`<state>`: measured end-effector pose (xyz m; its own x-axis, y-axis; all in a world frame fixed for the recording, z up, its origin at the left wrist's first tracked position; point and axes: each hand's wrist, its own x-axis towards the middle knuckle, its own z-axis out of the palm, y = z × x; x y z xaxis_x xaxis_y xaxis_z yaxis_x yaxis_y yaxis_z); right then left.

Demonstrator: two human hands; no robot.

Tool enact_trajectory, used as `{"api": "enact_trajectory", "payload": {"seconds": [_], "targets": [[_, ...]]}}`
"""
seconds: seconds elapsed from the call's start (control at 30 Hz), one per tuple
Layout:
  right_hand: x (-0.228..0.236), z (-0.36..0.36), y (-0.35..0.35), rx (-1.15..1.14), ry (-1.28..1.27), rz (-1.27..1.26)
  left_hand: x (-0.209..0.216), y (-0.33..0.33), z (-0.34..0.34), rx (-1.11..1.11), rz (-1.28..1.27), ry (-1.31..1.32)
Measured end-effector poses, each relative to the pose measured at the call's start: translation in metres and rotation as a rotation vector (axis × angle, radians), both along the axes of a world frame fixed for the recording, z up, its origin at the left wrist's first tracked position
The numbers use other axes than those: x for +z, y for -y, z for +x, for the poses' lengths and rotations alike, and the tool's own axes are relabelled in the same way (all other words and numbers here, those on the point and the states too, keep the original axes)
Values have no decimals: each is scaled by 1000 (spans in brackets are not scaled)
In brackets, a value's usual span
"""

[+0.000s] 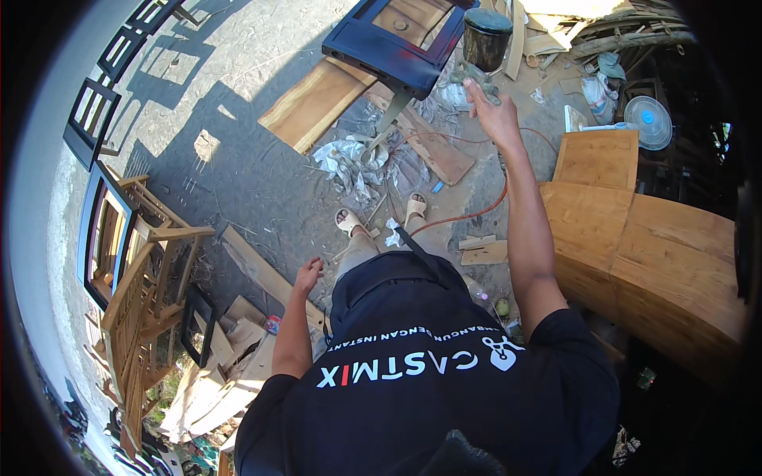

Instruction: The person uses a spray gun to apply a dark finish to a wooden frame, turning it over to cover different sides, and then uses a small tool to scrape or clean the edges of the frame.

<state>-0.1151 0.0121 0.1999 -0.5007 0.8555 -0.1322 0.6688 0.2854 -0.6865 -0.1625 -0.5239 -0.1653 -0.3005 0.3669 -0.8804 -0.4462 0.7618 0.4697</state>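
Note:
My right hand [498, 120] reaches forward, closed around a spray gun [475, 78] whose details are partly hidden by the fingers. The gun is close to the near right corner of a dark-painted wooden frame [373, 59], with a faint haze between them. A reddish patch shows on the frame's surface. An orange hose [484, 209] runs from below the right hand down toward my waist. At my left side hangs my left hand [309, 274], its fingers loosely apart with nothing in them.
A lidded dark bucket [486, 49] stands beyond the gun. Boards [316, 103] and crumpled plastic [353, 163] lie on the ground ahead. Wooden furniture [675, 254] and a fan [648, 123] are on the right. A slatted wooden piece [131, 317] and dark frames [91, 123] stand left.

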Motion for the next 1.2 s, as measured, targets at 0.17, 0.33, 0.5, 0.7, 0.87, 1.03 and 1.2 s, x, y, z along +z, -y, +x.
{"api": "enact_trajectory", "payload": {"seconds": [0.17,0.33,0.5,0.7,0.87,1.03,1.2], "targets": [[-1,44,0,-57,33,1,1,-22,-19,16,106,-35],[3,33,10,-53,-19,-58,6,-38,-19,-61,82,-50],[-14,-24,1,97,-59,-86,1,-29,-5,-35,74,-57],[-28,-104,3,225,-82,-23,-1,2,19,54,30,-7],[-24,-148,17,280,-148,-14,-3,28,31,79,-11,8],[-33,-131,12,285,-51,36,8,26,31,90,-27,13],[-33,-69,16,172,-97,6,8,11,20,68,14,4]]}}
